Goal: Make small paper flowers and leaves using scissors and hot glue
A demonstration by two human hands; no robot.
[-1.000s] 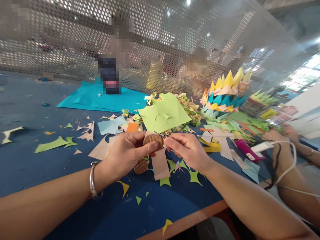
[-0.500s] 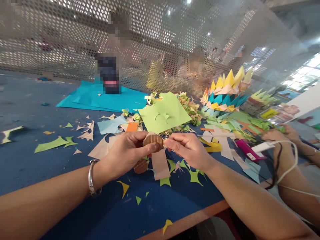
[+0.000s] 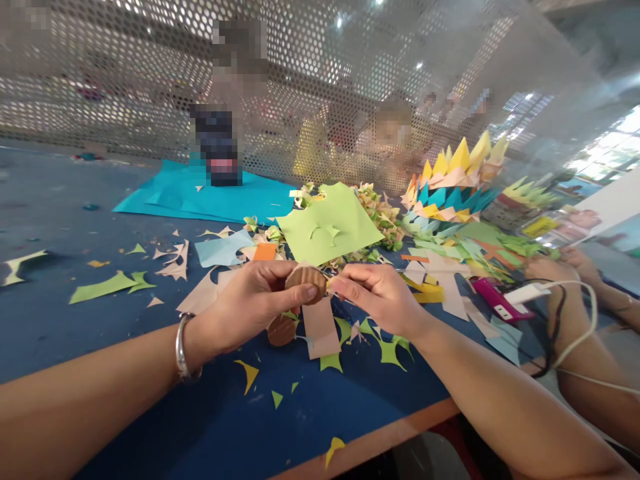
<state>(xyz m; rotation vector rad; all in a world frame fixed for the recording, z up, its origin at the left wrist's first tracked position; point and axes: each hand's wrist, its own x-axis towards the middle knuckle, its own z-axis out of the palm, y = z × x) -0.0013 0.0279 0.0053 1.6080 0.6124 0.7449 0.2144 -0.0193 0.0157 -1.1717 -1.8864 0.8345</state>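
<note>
My left hand [image 3: 255, 300], with a silver bangle on its wrist, pinches a round brown disc [image 3: 305, 279], ribbed like corrugated cardboard, between thumb and fingers. At the disc's right edge, the fingertips of my right hand [image 3: 377, 297] are pressed together on something small; a bit of yellow shows there, too little to name. A second brown disc [image 3: 281, 331] lies on the table below my left hand. Beneath both hands is a pale pink paper strip [image 3: 321, 330]. Just beyond them, a light green sheet [image 3: 333, 223] with cut edges rests on a heap of scraps.
Blue paper [image 3: 200, 200] lies at the back left, before a perforated metal screen [image 3: 325, 80]. A spiky layered paper piece [image 3: 450, 187] stands back right. Scraps litter the blue table [image 3: 210, 427]. A purple power strip [image 3: 493, 299] with cables lies near another person's arms [image 3: 570, 320].
The disc has tilted slightly, so its ribbed face shows a little more. Both hands keep nearly the same place and grip.
</note>
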